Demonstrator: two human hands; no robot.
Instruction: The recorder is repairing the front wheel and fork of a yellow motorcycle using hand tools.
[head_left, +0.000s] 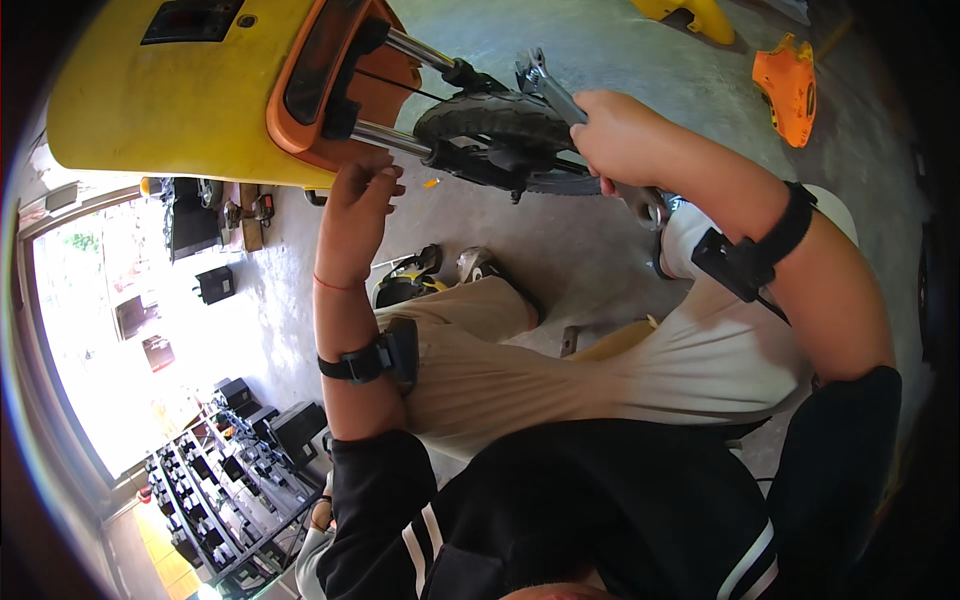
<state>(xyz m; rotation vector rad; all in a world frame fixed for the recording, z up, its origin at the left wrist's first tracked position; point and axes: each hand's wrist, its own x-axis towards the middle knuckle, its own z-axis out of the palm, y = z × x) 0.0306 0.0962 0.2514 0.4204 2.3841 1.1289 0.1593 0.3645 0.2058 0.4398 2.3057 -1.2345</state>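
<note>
One wrench was clamped in the right grip, slanting up-left, wheel just left of that hand, while left grip hung kinda loose near the fork tube.

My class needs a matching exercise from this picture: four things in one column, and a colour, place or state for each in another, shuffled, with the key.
Things
1. Wrench
2. Tyre
3. Loose orange panel
4. Left hand

Descriptions
A. Lying on the grey floor, towards the upper right of the picture
B. Fingers bent, close to a silver fork tube
C. Gripped in the right hand
D. Black, with a treaded surface

Right pairs
1-C, 2-D, 3-A, 4-B
</note>
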